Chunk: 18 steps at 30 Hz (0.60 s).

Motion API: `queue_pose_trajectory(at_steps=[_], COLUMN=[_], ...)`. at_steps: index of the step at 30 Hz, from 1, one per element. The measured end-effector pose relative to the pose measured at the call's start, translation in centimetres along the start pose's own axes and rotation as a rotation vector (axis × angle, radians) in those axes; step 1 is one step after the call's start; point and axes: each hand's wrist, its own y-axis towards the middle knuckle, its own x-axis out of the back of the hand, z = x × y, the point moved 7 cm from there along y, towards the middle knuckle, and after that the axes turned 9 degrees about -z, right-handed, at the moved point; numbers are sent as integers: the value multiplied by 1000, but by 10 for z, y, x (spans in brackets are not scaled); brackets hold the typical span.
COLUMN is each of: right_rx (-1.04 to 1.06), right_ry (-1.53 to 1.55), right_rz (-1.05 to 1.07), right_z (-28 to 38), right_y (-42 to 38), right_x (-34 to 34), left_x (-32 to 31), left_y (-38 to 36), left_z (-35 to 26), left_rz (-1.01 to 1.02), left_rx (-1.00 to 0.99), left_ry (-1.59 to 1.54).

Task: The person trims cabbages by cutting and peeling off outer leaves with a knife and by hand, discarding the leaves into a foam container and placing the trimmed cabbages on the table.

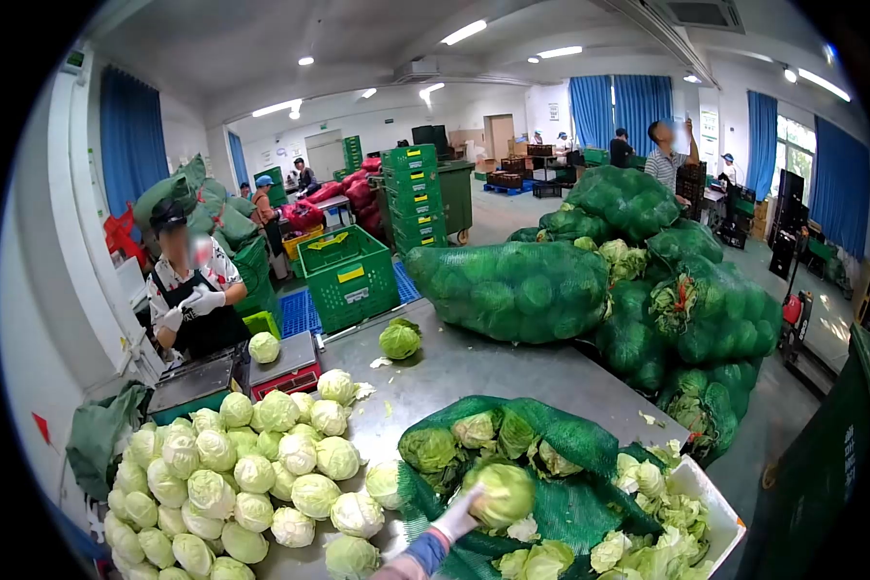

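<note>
A cabbage (501, 491) is gripped by the gloved left hand (457, 519) inside an opened green mesh sack (570, 440) on the steel counter (474, 372), beside trimmed cabbages (251, 464).

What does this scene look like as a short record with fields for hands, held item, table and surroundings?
visible hand: one gloved hand, which side cannot be told, on a cabbage
other hand: not in view
cabbage place: in an open green net sack
table: metal, with a heap of trimmed cabbages on its left part
single cabbage: alone at the far edge
white bin: holds loose leaves, right of the sack
full sacks: piled at the far right of the table
scales: one cabbage on top
co-worker: gloved, apron, behind the scales
</note>
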Motion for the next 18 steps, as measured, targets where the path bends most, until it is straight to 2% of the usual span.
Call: queue_pose_trajectory(at_steps=[1,3,4,5,6,7,9,10,11,12,13,14,15,16,17,18], right_rx=[-120,-30,-42,-45,178,315,415,250,70,169,260,232,163,0,-157,42], right_ry=[58,-184,123,434,288,24,-147,81,-195,-393,-587,-396,-519,-433,-347,-446], right_rz=[94,114,113,103,26,-17,3,76,186,95,10,-109,-55,27,101,49], right_z=[-2,14,52,84,88,71,47,47,41,5,-8,-26,-44,-29,-6,-42], right_y=[8,32,21,12,23,37,44,37,35,53,56,60,72,63,56,81], right_x=[-12,-26,-30,-35,-34,-37,-35,-31,-27,-30,-36,-31,-37,-33,-26,-40], left_x=[-19,-48,-87,-112,-128,-118,-145,-124,-102,-109,-98,-86,-84,-83,-85,-87], left_y=[-15,-26,-47,-61,-74,-69,-102,-94,-86,-94,-72,-56,-53,-51,-59,-64], left_z=[13,49,49,56,61,92,95,119,145,138,146,157,154,150,152,156], left_rz=[69,46,78,14,-59,-153,-187,-214,-244,-258,-199,-194,-192,-203,-208,-146], left_rx=[22,48,-39,-47,-21,61,87,109,139,167,131,101,73,87,293,438], left_ry=[75,190,267,346,530,555,439,514,590,647,634,690,747,856,815,791])
